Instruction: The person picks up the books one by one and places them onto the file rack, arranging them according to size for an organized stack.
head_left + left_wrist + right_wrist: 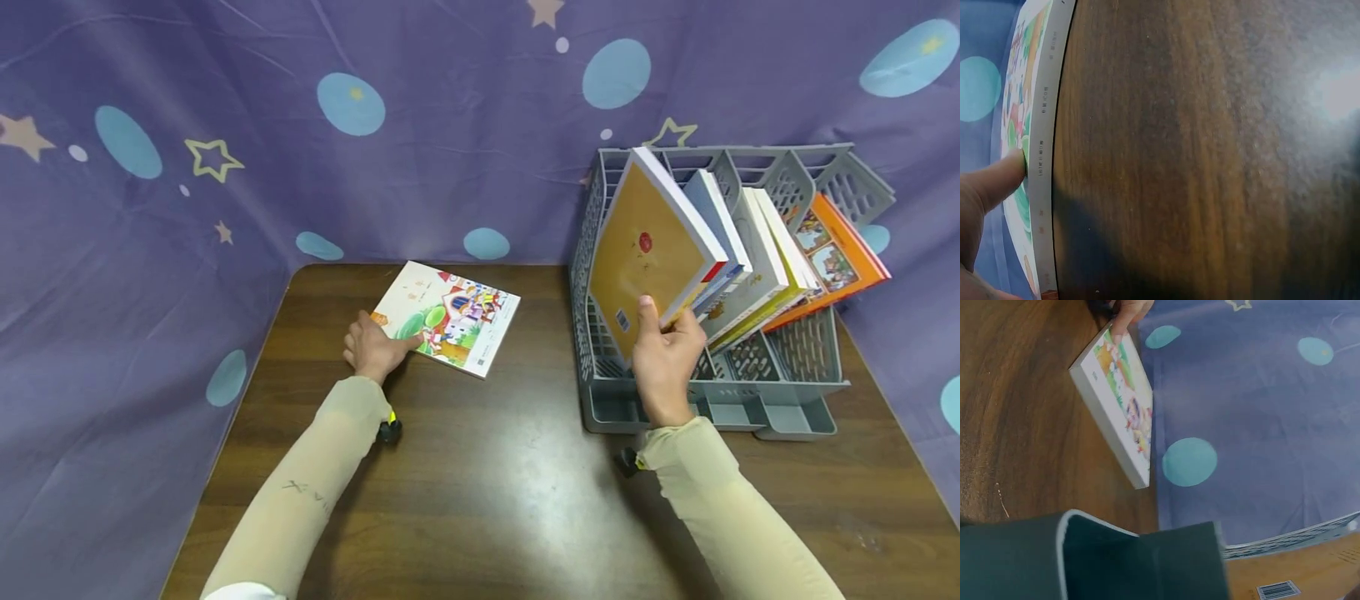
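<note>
Right hand grips the lower corner of the yellow book: the thumb lies on the cover near the barcode and the fingers curl behind the page block. This pinch keeps the book tilted and upright at the front of the rack, clear of the volumes behind it. The right wrist view shows the barcode corner and the rack's grey wall close below the hand.

Behind the yellow book, further from the hand, four or so more books lean the same way in the rack's slots; the rearmost has an orange cover. The dividers appear to be what holds them at this angle.

Left hand rests on the table, with a finger extended and touching the near corner of the picture book. Nothing is gripped; the fingers are relaxed. Judging by the contact, the fingertip merely steadies the book or is about to move it. This book lies flat, cover up, just beyond the hand and well apart from the rack.

Beyond both hands, a purple cloth with stars and blue ovals hangs behind and beside the table.
</note>
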Available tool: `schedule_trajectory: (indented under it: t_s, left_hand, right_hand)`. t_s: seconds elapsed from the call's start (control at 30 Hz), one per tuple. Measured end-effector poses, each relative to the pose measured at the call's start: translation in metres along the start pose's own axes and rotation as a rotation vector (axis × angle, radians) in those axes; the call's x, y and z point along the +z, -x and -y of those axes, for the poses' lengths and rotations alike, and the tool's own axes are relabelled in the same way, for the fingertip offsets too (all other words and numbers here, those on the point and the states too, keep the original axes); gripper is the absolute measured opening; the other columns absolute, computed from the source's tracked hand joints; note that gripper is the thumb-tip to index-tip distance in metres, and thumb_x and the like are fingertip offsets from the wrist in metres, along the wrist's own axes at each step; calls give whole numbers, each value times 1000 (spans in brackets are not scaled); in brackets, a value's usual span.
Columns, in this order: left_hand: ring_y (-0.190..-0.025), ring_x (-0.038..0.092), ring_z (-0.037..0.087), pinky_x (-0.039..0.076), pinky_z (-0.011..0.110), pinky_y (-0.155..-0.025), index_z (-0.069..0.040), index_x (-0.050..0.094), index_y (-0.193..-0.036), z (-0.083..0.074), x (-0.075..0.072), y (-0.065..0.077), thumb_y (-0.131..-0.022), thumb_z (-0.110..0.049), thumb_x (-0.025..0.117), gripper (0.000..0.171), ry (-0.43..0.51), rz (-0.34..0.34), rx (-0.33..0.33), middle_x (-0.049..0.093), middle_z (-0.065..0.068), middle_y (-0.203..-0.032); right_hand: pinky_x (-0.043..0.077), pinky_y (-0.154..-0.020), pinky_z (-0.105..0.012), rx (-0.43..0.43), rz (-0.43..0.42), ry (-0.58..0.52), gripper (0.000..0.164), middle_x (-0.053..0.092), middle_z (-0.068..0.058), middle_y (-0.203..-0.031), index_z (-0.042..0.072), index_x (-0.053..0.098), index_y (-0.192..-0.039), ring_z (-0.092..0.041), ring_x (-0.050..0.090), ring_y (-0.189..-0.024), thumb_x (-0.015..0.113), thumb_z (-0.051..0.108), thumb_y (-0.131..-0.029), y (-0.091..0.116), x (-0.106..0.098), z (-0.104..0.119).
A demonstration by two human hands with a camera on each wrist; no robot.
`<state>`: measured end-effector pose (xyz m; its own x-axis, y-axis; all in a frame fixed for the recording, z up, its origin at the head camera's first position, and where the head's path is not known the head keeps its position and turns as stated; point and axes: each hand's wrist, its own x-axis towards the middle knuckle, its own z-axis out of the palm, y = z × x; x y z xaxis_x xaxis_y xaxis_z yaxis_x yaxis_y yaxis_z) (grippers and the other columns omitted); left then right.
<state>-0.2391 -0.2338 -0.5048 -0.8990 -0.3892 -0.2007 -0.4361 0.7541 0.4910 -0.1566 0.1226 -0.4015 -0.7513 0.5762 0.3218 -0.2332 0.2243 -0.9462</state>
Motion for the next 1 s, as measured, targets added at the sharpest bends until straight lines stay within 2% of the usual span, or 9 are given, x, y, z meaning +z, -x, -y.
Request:
schedule_trajectory:
  t_s: [0.13,0.27,0.37,0.5,0.77,1.0]
  left_hand:
    - [-124,29,43,24,58,-101,1,22,-144,-2,2,-1,-65,-51,83,112,-6,-28,-14,34,28,-134]
    - [-122,27,44,22,60,-100,2,26,-140,-5,1,0,-64,-51,83,108,-7,-23,-28,34,29,-132]
    - [-122,27,44,23,59,-99,3,28,-139,-8,0,3,-64,-52,82,108,-9,-22,-35,33,29,-131]
    - [-120,29,43,25,57,-98,4,30,-138,-9,1,6,-64,-53,82,107,-1,-34,-36,34,29,-130]
    - [-119,28,44,24,56,-100,8,35,-134,-8,2,9,-67,-51,80,100,-1,-1,-70,33,30,-128]
    - [-116,31,45,24,57,-99,5,44,-126,-5,-3,8,-70,-53,77,87,13,56,-126,36,31,-126]
  right_hand:
    - [48,-69,-17,13,-3,-1,20,67,-24,-95,-14,64,-102,-8,62,-81,60,3,-92,-2,9,-9]
    - [49,-73,-19,28,-2,9,21,67,-24,-100,-12,64,-106,-16,64,-88,60,3,-92,-6,17,-20]
    - [50,-74,-21,37,-3,9,22,68,-21,-102,-8,65,-108,-18,65,-91,60,7,-93,-12,21,-41]
    - [50,-76,-22,59,-11,1,24,69,-14,-103,-2,67,-110,-13,64,-91,62,14,-93,-20,27,-68]
    - [48,-77,-23,85,-14,-9,24,68,-12,-106,1,66,-112,-12,61,-92,62,14,-93,-26,34,-78]
    - [45,-76,-22,98,1,33,24,68,-14,-103,-1,67,-112,-13,58,-87,62,14,-93,-29,39,-82]
